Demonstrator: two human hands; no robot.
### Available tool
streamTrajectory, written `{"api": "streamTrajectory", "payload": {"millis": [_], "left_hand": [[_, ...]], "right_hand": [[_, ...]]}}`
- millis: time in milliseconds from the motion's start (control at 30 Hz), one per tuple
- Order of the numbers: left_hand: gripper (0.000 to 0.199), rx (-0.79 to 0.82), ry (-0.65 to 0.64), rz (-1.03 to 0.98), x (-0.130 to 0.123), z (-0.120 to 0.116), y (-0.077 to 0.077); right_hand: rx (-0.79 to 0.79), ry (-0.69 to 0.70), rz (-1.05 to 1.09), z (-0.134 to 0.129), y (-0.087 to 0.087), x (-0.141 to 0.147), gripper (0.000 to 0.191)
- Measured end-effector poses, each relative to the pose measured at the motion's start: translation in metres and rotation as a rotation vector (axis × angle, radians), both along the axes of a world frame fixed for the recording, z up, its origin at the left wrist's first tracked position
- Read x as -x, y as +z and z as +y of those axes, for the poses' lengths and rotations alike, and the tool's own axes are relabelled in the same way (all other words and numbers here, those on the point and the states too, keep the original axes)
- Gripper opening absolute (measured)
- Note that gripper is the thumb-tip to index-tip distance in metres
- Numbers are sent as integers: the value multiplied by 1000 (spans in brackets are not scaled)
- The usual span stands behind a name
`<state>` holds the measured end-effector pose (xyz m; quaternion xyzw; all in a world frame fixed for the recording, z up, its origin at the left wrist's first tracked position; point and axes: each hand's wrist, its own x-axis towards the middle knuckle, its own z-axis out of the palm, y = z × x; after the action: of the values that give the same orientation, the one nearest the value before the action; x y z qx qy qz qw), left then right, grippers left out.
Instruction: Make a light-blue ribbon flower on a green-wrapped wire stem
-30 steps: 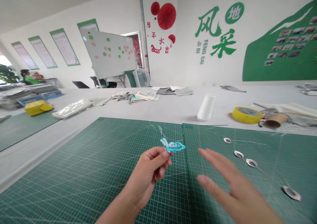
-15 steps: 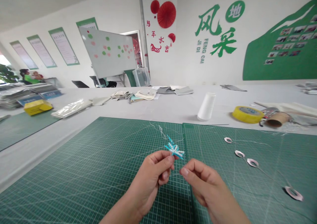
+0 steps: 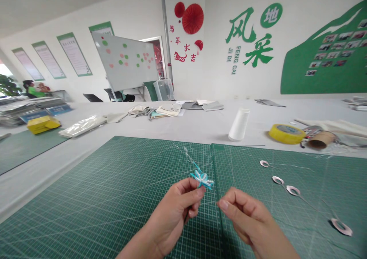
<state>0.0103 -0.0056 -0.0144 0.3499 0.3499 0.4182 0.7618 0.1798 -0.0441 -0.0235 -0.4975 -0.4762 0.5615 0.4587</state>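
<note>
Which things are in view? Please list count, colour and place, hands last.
Ornament: one, blue with white beads, centre
Mats: three, green, two near, one left
Rings: four, pale pink, on right near mat
Thread cone: one, white, beyond mats
Tape roll: one, yellow, table's right
Tube: one, brown, beside tape roll
Box: one, yellow, table's left
Packet: one, whitish, right of box
Cloths: several, grey and cream, mostly far side
Table: one, pale grey, under mats
Whiteboard: one, white, behind table
Posters: four, white-green, left wall
Fans: three, red, back wall
Plant: one, green, far left
Person: at least one, green top, far left
Left hand: one, holding ornament, centre
Right hand: one, right of ornament, apart
</note>
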Motion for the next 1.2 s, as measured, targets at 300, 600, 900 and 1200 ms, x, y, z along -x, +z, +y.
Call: {"api": "streamTrajectory", "payload": {"millis": [300, 600, 900, 1200], "left_hand": [[9, 20, -47, -109, 3, 1, 1], [9, 41, -52, -149, 7, 0, 8], [18, 49, 17, -121, 7, 2, 1], [8, 31, 28, -74, 9, 3, 8]], "right_hand": [[1, -31, 56, 6, -4, -1, 42], [41, -46, 102, 4, 1, -8, 40], [56, -76, 128, 7, 4, -15, 37], [57, -101, 130, 6, 6, -20, 34]]}}
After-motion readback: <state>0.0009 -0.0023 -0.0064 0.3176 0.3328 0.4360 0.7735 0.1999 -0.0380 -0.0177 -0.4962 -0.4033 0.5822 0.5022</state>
